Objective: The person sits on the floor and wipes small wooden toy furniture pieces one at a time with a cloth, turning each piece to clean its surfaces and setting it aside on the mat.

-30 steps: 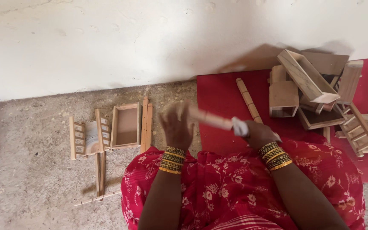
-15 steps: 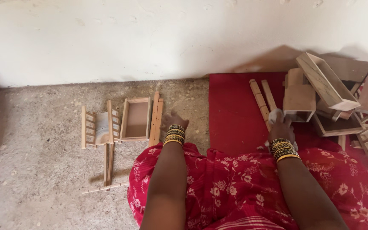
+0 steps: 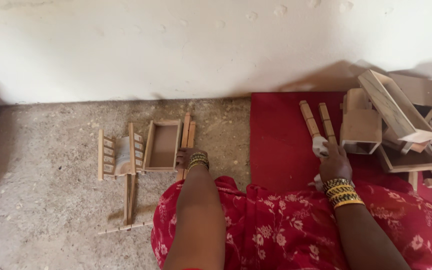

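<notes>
My left hand lies on the floor over the lower ends of two wooden sticks, right beside a small open wooden box. Its fingers are curled, and I cannot see whether they grip a stick. My right hand rests on the red mat with a white cloth bunched in it. The cloth touches the near ends of two notched wooden bars lying side by side on the mat.
A small ladder-like wooden frame lies left of the box, with thin sticks below it. A pile of wooden boxes and frames fills the mat's right side. A white wall runs behind, and red patterned cloth covers my lap.
The wooden bar that both hands held up a second ago now lies on the red mat beside another. My left hand has dropped to the sticks by the box.
</notes>
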Motion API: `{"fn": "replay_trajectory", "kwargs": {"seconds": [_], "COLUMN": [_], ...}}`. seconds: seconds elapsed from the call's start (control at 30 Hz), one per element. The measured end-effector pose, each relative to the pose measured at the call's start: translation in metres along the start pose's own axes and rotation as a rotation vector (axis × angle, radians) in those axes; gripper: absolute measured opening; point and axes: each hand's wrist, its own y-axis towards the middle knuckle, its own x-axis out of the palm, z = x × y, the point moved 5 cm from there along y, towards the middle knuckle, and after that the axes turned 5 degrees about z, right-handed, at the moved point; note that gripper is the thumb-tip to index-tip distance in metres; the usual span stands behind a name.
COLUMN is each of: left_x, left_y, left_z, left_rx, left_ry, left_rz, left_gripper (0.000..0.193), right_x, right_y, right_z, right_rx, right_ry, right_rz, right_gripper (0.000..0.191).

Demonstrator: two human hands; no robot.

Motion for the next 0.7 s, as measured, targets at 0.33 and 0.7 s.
{"fn": "replay_trajectory", "kwargs": {"seconds": [0.33,0.7], "left_x": [0.006,0.009], "left_y": [0.005,-0.007], "left_z": [0.001,0.0], "left_rx": [0.016,0.111], "left_ry": [-0.118,-0.107], "left_rz": [-0.049,-0.111], "left_gripper": [0.073,0.069], "right_x": [0.004,-0.004], "right_y": [-0.001,0.001], "right_z": [-0.004,-0.014], "right_rx": [0.018,0.003], "right_ry": [0.128,0.184], "right_rz": [0.0,-0.001], "right_gripper": [0.044,0.046]}}
